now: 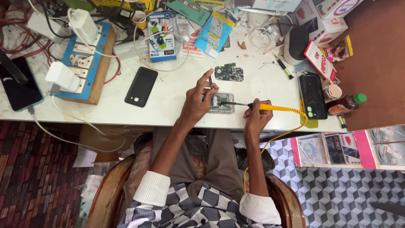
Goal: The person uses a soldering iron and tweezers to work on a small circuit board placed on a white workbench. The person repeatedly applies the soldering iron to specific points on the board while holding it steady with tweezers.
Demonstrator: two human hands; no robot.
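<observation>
Right hand (256, 115) is clamped around the yellow-handled soldering iron (270, 107), its tip laid on the opened phone (219, 102) that sits near the front edge of the white workbench (177, 97) (yellow cord trailing off to the side). Left hand (197, 100) rests on that phone's left end, fingers pinched shut on a thin grey tool (210, 80) pointing up. A loose circuit board (228, 72) lies just behind, a black phone (141, 86) well to the left.
</observation>
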